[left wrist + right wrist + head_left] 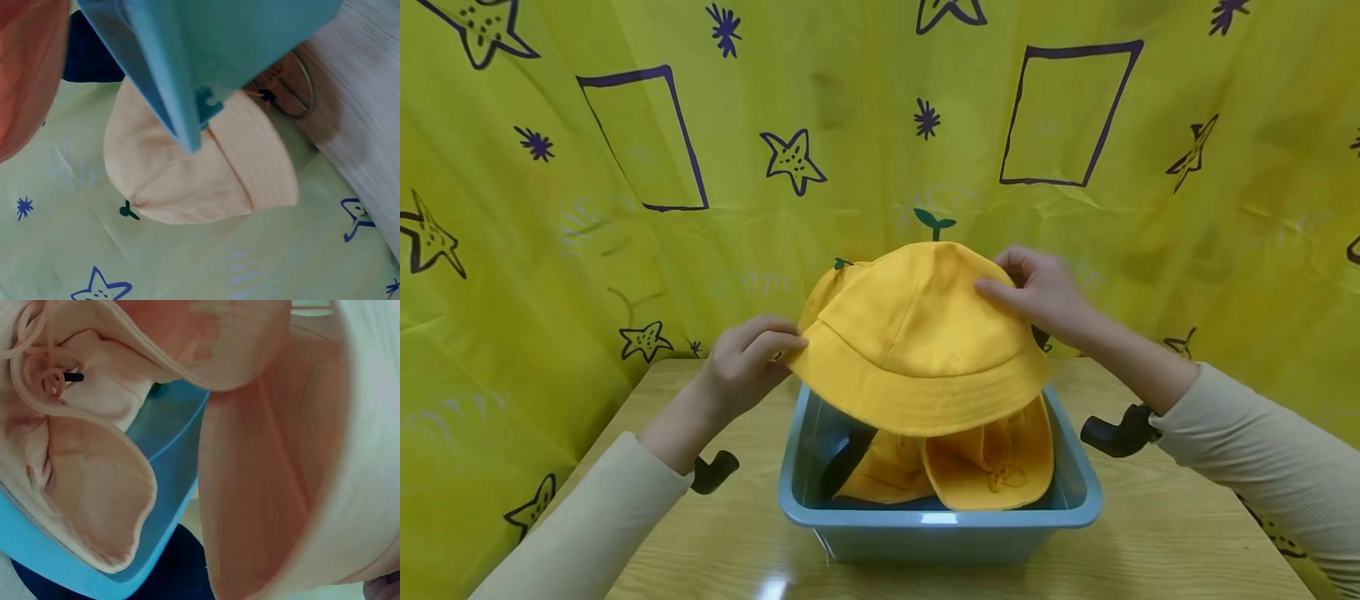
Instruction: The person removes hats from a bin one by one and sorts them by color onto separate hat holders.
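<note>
A yellow bucket hat with a green sprout on its crown is held up over a light-blue plastic bin. My left hand pinches the left end of its brim. On the other side, my right hand grips the crown, thumb in front and fingers partly hidden behind. More yellow hats lie inside the bin, one showing a drawstring. Behind the raised hat stands another yellow hat, its own sprout visible. The right wrist view looks into the hat's underside.
The bin stands on a wood-grain table. Yellow cloth with purple drawings hangs behind. A dark piece sits at the bin's left inner side. Black wrist mounts stick out under both forearms.
</note>
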Demonstrator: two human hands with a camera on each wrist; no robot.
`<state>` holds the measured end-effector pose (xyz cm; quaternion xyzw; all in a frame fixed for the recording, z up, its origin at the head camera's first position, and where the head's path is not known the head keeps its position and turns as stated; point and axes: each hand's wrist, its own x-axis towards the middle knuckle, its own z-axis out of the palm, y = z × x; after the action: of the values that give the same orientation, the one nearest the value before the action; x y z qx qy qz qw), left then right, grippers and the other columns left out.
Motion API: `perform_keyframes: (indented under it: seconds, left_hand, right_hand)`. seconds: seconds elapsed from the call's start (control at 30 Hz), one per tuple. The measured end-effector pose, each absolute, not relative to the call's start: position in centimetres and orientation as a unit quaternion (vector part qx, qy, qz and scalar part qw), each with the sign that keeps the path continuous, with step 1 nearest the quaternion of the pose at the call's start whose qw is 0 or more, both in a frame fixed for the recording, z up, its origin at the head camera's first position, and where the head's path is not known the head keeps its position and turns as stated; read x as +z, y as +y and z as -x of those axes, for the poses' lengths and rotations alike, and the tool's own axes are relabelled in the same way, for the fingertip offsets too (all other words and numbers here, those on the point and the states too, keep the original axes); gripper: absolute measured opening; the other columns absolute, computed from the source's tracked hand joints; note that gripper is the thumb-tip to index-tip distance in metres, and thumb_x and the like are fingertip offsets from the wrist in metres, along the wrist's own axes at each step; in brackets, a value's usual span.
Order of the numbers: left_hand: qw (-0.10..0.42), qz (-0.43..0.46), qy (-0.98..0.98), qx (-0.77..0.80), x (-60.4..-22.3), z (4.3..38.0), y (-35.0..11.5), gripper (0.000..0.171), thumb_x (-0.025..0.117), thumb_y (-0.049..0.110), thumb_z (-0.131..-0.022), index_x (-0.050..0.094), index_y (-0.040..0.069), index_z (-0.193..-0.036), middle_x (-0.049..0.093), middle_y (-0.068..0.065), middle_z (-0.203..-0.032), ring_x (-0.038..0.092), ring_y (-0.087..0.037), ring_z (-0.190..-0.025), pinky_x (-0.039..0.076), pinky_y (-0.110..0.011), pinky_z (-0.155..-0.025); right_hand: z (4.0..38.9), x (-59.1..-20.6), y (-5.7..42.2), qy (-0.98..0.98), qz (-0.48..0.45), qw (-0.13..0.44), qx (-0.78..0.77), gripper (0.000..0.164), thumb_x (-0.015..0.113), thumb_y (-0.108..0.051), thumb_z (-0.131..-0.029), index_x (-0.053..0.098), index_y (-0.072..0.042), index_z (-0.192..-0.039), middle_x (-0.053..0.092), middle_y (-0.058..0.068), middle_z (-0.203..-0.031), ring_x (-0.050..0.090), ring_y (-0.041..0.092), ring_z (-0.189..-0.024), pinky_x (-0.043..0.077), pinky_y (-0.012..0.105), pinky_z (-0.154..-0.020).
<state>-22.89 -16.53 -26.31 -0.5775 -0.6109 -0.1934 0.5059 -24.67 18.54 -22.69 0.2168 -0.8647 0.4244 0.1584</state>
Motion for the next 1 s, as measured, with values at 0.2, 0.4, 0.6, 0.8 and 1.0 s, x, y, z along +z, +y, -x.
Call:
perform_keyframes:
  seconds: [0.2, 0.4, 0.6, 0.8, 1.0]
  left_hand:
    - [0.513, 0.525, -0.634, -0.244, -25.5, 23.0, -15.1, 0.013, 0.063, 0.0, -0.086, 0.053, -0.004, -0.078, 0.06, -0.015, -0.075, 0.062, -0.024, -0.059, 0.055, -0.032, -0.053]
    - [0.497, 0.478, -0.66, -0.298, -24.6, 23.9, -14.0, 0.017, 0.062, -0.015, -0.075, 0.05, -0.003, -0.076, 0.059, -0.016, -0.075, 0.06, -0.022, -0.059, 0.053, -0.03, -0.054]
    - [0.513, 0.448, -0.663, -0.311, -23.8, 24.4, -13.2, 0.02, 0.067, -0.008, -0.077, 0.049, -0.001, -0.072, 0.058, -0.014, -0.069, 0.055, -0.019, -0.056, 0.052, -0.029, -0.051]
    - [0.518, 0.414, -0.678, -0.317, -23.5, 24.4, -12.9, 0.024, 0.069, -0.013, -0.071, 0.049, -0.001, -0.071, 0.057, -0.013, -0.069, 0.058, -0.02, -0.058, 0.054, -0.028, -0.053]
    - [0.527, 0.382, -0.676, -0.345, -23.4, 24.5, -13.1, 0.022, 0.069, -0.016, -0.07, 0.052, -0.003, -0.072, 0.06, -0.015, -0.069, 0.062, -0.023, -0.056, 0.053, -0.017, -0.059]
  right_hand:
    - [24.6, -23.2, 18.5, -0.881, -0.185, 0.141, 0.412, 0.034, 0.068, -0.034, -0.087, 0.063, -0.004, -0.1, 0.066, 0.008, -0.086, 0.061, 0.009, -0.071, 0.049, 0.022, -0.058]
    - [24.0, -22.9, 18.0, -0.893, -0.167, 0.148, 0.39, 0.053, 0.064, -0.043, -0.088, 0.057, -0.002, -0.121, 0.064, 0.017, -0.115, 0.062, 0.027, -0.1, 0.051, 0.038, -0.083]
    - [22.5, -23.5, 16.5, -0.84, -0.316, 0.29, 0.332, 0.064, 0.065, -0.047, -0.086, 0.056, 0.004, -0.123, 0.061, 0.021, -0.121, 0.059, 0.036, -0.109, 0.048, 0.049, -0.089]
    - [20.2, -25.7, 14.1, -0.731, -0.511, 0.423, 0.159, 0.071, 0.068, -0.051, -0.081, 0.057, 0.01, -0.116, 0.064, 0.021, -0.108, 0.061, 0.032, -0.097, 0.052, 0.042, -0.084]
    - [19.1, -27.5, 13.2, -0.753, -0.504, 0.418, 0.071, 0.081, 0.088, -0.039, -0.061, 0.054, 0.009, -0.117, 0.062, 0.018, -0.107, 0.06, 0.03, -0.097, 0.053, 0.039, -0.084]
